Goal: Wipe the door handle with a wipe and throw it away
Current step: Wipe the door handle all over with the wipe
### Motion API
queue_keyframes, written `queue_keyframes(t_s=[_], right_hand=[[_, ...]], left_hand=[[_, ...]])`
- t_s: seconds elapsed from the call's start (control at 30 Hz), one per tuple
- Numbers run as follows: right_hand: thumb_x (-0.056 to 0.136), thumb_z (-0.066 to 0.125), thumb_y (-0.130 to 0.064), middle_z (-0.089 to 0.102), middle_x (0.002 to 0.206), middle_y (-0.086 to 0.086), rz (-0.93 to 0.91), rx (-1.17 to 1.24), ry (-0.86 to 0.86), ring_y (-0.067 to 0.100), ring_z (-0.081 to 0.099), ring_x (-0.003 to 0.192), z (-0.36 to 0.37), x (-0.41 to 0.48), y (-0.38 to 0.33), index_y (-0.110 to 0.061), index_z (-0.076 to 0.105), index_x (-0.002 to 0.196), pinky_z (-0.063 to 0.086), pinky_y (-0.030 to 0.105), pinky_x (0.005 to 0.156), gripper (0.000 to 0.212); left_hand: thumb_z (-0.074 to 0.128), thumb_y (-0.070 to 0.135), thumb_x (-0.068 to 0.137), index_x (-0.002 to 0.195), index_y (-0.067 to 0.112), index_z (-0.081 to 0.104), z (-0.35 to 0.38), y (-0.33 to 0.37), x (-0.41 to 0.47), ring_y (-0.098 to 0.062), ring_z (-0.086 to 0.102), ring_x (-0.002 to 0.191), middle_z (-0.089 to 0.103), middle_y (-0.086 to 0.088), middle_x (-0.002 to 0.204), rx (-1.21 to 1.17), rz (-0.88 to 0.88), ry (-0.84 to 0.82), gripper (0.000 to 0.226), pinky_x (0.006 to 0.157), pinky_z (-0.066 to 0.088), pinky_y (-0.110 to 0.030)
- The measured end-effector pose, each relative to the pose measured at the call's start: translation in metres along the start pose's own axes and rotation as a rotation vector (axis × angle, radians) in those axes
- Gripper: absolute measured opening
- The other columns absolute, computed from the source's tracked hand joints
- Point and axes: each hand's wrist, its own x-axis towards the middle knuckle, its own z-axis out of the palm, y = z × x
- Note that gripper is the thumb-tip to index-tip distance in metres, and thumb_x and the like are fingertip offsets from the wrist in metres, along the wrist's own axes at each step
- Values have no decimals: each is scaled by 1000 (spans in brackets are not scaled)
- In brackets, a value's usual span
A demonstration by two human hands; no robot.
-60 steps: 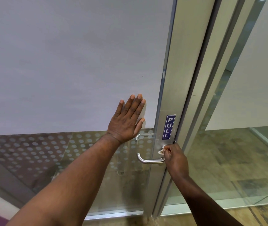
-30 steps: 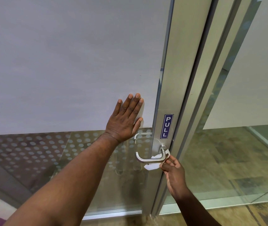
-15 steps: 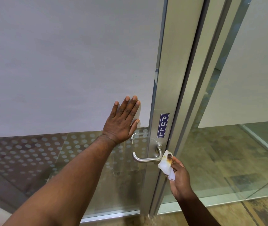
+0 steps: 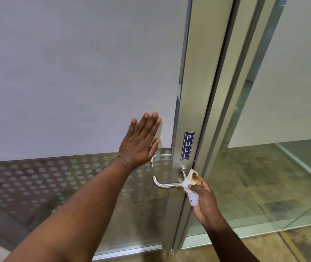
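Our right hand (image 4: 205, 201) pinched a stained wipe (image 4: 190, 188) beside the handle (image 4: 167, 184); our left hand (image 4: 141, 142) lay flat, fingers spread, near the "PULL" label (image 4: 187, 145).

Item: white wipe, off the handle and back against its base.

The right hand (image 4: 205, 201), which two seconds ago pressed the crumpled white wipe (image 4: 191, 190) on the base of the curved brushed-steel door handle (image 4: 167, 184) and then drew it down clear, now pinches it touching the handle's right end; brown stains, earlier hidden, face the camera.
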Motion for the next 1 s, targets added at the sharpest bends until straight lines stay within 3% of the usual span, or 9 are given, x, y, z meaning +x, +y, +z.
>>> queue_keyframes(t_s=[0.07, 0.13, 0.37, 0.5, 0.6, 0.7, 0.8, 0.87, 1.0], right_hand=[[85, 63, 3, 72, 112, 22, 13, -68, 14, 29, 71, 84, 0, 0, 0, -3, 63, 123, 57, 33, 68, 39], [90, 64, -5, 70, 106, 20, 11, -114, 24, 26, 66, 79, -2, 0, 0, -1, 63, 126, 52, 35, 68, 36], [88, 75, -21, 74, 88, 19, -89, -320, 104, 26, 69, 77, -1, -2, -1, -1, 72, 105, 59, 44, 75, 27], [81, 82, -31, 75, 71, 5, -235, -497, 226, 14, 66, 63, -1, -1, 1, -7, 77, 82, 53, 23, 54, 25], [77, 86, -32, 70, 64, -1, -334, -594, 316, 11, 62, 60, -4, 6, -1, -11, 72, 74, 53, 30, 59, 25], [77, 86, -27, 70, 68, 3, -389, -651, 396, 20, 65, 64, -2, 14, -4, -14, 66, 74, 56, 40, 67, 25], [79, 84, -29, 73, 83, -4, -454, -821, 444, 19, 70, 80, 1, 17, -6, -18, 67, 82, 49, 26, 66, 21], [82, 80, -33, 72, 84, -7, -470, -916, 392, 15, 69, 81, 5, 16, -5, -21, 69, 86, 45, 22, 65, 17], [91, 69, -39, 71, 90, -6, -520, -1069, 215, 11, 67, 84, 12, 11, 8, -21, 73, 96, 49, 27, 71, 18]], left_hand=[[30, 44, 104, 161, 13, 1, 0, 0, 0, -21, -15, 156, -16, -3, 169, -4, 2, -1, 71, 126, -8, -44], [29, 44, 104, 161, 13, 0, 0, 0, 0, -22, -16, 156, -16, -3, 169, 1, 1, -5, 71, 126, -8, -44], [28, 44, 104, 161, 14, -1, 0, 0, 1, -21, -16, 156, -18, -2, 168, -7, 1, -1, 71, 126, -10, -44], [29, 44, 105, 161, 14, -1, -1, 0, 0, -21, -16, 156, -18, -2, 168, -12, 2, 7, 71, 126, -9, -44], [30, 44, 105, 161, 13, 1, 0, 0, 0, -21, -15, 156, -17, -3, 169, -5, 4, 16, 71, 126, -9, -44], [30, 44, 104, 161, 14, 1, 1, 0, 1, -21, -16, 156, -17, -3, 169, 1, 5, 17, 71, 126, -10, -44], [30, 45, 105, 161, 14, 1, 2, -1, 0, -21, -15, 156, -17, -3, 169, 6, 6, 26, 71, 126, -9, -44], [29, 45, 105, 162, 13, 1, 3, -1, 0, -22, -15, 156, -16, -3, 169, 11, 8, 27, 71, 126, -9, -44], [29, 45, 105, 161, 14, 0, 4, -1, 0, -22, -16, 156, -17, -3, 169, 14, 6, 17, 71, 126, -9, -44]])
